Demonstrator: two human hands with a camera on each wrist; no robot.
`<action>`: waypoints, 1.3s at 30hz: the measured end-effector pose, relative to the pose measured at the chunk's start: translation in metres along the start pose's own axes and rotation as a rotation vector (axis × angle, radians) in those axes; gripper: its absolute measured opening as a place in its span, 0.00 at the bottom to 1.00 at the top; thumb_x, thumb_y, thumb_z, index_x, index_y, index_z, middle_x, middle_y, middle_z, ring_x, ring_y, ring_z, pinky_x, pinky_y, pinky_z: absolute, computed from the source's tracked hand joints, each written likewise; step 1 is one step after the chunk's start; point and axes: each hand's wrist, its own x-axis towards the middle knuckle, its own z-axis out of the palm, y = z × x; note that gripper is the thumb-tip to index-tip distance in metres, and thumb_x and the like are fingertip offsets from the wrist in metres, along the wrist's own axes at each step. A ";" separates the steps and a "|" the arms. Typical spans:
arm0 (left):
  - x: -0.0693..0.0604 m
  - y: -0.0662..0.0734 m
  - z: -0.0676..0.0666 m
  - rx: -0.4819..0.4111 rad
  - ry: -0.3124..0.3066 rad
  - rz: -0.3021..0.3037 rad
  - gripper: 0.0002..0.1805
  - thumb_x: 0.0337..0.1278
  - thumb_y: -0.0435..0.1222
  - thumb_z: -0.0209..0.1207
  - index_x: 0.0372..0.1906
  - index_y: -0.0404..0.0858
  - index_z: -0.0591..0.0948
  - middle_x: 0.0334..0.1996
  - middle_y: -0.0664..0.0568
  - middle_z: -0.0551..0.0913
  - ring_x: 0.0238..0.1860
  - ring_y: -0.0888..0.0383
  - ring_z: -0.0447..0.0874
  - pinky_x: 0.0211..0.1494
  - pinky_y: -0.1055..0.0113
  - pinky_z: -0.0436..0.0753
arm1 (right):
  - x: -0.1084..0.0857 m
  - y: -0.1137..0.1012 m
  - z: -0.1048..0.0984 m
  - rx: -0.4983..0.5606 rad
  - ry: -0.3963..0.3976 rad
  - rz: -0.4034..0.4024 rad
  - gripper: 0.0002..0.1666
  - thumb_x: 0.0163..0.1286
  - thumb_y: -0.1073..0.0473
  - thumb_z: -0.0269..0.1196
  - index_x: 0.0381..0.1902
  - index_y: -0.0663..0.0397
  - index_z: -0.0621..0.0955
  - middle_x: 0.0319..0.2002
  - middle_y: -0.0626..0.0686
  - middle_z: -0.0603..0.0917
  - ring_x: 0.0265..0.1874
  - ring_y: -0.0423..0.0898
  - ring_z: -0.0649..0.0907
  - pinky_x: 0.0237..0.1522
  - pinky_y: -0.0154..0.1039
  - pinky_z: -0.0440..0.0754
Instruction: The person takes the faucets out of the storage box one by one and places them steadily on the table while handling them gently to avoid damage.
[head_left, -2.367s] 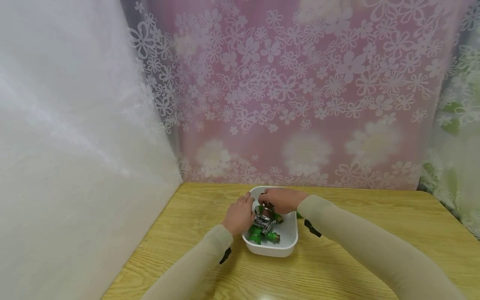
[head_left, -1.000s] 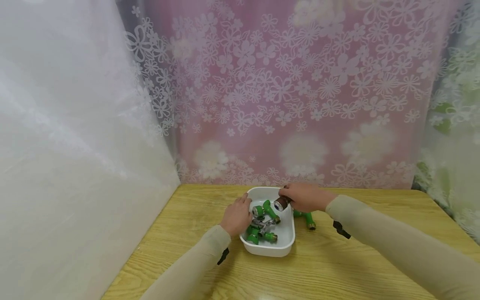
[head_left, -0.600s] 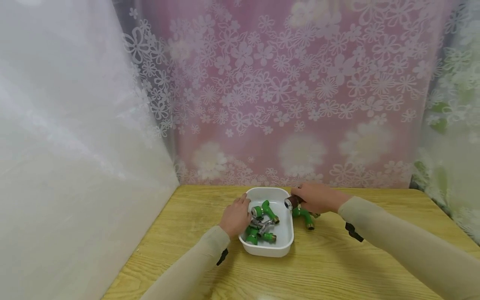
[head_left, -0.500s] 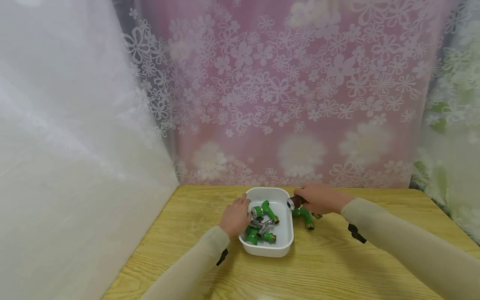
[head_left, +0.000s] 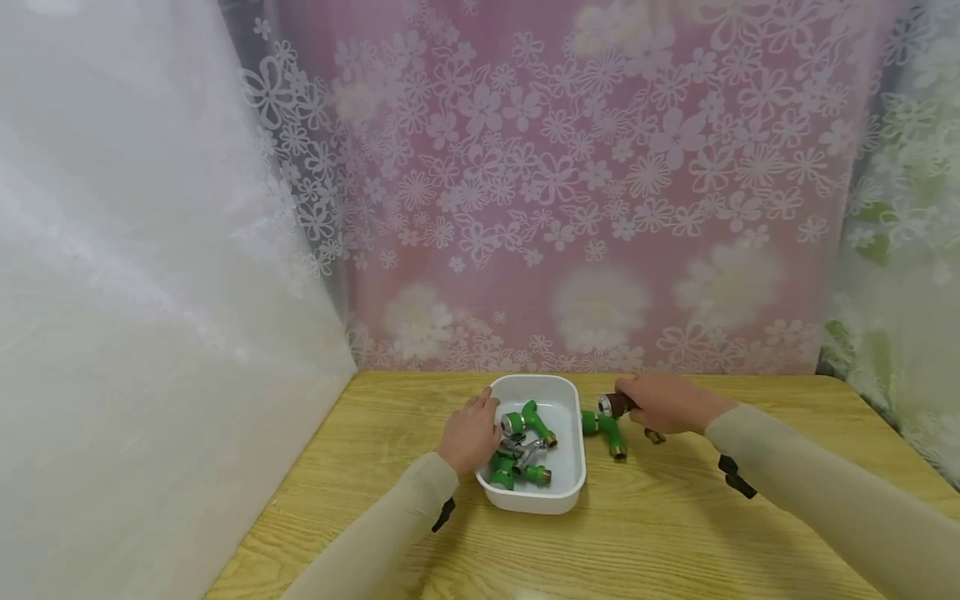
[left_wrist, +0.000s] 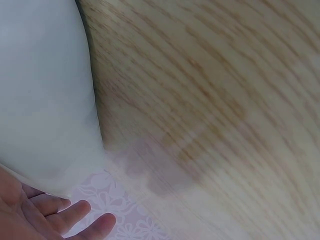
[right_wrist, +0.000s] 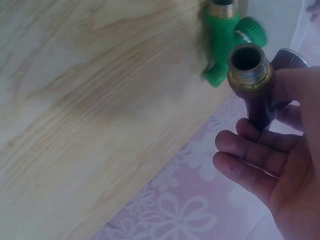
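My right hand (head_left: 671,402) holds a brown angle valve (head_left: 617,405) above the table, to the right of the white tray. In the right wrist view thumb and forefinger pinch the brown valve, its brass threaded end (right_wrist: 250,70) facing the camera; the other fingers are loosely bent. My left hand (head_left: 471,435) grips the left rim of the white tray (head_left: 536,503). In the left wrist view its fingers (left_wrist: 70,217) show outside the wall, and its thumb is hidden. Inside the tray lie green angle valves (head_left: 536,421) and silver-coloured ones (head_left: 529,454), partly overlapping.
A green angle valve (head_left: 611,435) lies on the wooden table (head_left: 675,517), close against the tray's right side. A flowered pink curtain (head_left: 585,208) hangs behind the table's far edge, and a white sheet (head_left: 165,292) hangs on the left.
My right hand has lifted the brown angle valve out of the tray and carried it right, past the rim and the green valve beside it. My left hand has stayed at the tray.
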 end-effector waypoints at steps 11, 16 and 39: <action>-0.001 0.001 -0.001 -0.004 0.005 -0.008 0.26 0.72 0.43 0.55 0.69 0.38 0.73 0.75 0.43 0.66 0.69 0.47 0.74 0.59 0.50 0.83 | -0.010 0.018 0.015 -0.001 -0.002 0.049 0.09 0.71 0.57 0.63 0.45 0.51 0.76 0.27 0.46 0.78 0.22 0.40 0.75 0.26 0.40 0.72; 0.001 0.003 0.000 -0.001 0.008 -0.017 0.26 0.72 0.43 0.55 0.69 0.38 0.73 0.75 0.44 0.66 0.69 0.47 0.74 0.58 0.50 0.83 | -0.009 0.025 0.020 -0.026 -0.002 0.057 0.08 0.71 0.56 0.63 0.44 0.50 0.76 0.28 0.46 0.78 0.23 0.41 0.74 0.26 0.40 0.73; 0.007 0.007 0.000 0.010 0.007 -0.032 0.26 0.73 0.43 0.54 0.70 0.38 0.72 0.76 0.44 0.65 0.68 0.47 0.74 0.58 0.51 0.83 | 0.004 0.047 0.041 -0.040 -0.048 0.077 0.12 0.71 0.56 0.62 0.47 0.55 0.77 0.31 0.50 0.80 0.26 0.43 0.76 0.28 0.43 0.74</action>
